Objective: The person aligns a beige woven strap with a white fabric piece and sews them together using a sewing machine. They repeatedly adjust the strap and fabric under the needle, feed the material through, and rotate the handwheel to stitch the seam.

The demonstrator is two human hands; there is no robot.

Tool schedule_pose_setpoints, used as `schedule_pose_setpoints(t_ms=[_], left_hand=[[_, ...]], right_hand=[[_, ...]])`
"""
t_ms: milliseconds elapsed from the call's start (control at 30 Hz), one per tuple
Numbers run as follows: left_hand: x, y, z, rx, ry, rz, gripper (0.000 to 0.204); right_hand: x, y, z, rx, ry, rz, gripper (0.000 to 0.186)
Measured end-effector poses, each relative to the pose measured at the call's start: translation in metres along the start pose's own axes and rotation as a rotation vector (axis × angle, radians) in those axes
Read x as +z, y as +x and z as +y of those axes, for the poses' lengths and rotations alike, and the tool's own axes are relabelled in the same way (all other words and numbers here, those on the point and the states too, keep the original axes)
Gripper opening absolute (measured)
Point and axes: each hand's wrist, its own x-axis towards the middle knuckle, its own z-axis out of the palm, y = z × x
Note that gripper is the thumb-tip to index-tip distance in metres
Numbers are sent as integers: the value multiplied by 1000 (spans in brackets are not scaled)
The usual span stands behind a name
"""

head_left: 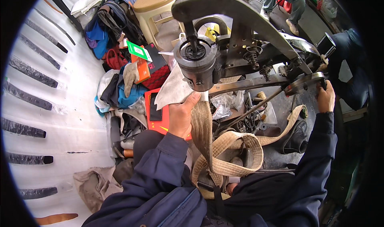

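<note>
A dark metal hand-cranked sewing machine (240,15) stands before me, its round head (196,67) near the middle. Just below that head my left hand (181,119) pinches a beige webbing strap (202,125), thumb on top. A piece of off-white cloth (173,90) lies with the strap's upper end, close under the machine head. The rest of the strap hangs down and loops over my lap and the floor. On the right, my right hand (327,97) is closed around the handle at the rim of the machine's wheel (306,84). The stitching spot is hidden by the head.
At left are a phone (156,108) on a red box, bags and clothes (114,19), and a beige stool (156,1). Several dark strips lie on a white sheet (72,119). Shoes (296,137) and loose parts litter the floor. Another person's legs (284,3) show behind.
</note>
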Motion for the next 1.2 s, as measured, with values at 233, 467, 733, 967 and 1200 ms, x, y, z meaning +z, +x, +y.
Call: schedule_pose_setpoints(t_ms=[233, 467, 733, 967, 1200], left_hand=[[-1, -1, -1, 3, -9, -6, 44], [-2, -2, -1, -39, -32, 5, 43], [-1, -3, -3, 26, -21, -4, 46], [-3, 0, -5, -38, -54, 22, 45], [-2, -1, -4, 3, -31, -2, 45]], right_hand=[[0, -2, 4, -37, 174, -55, 20], [6, 7, 19, -31, 62, -7, 23], [17, 20, 43, 48, -80, -15, 27], [13, 18, 32, 30, -134, -20, 29], [30, 25, 69, 22, -116, -50, 34]])
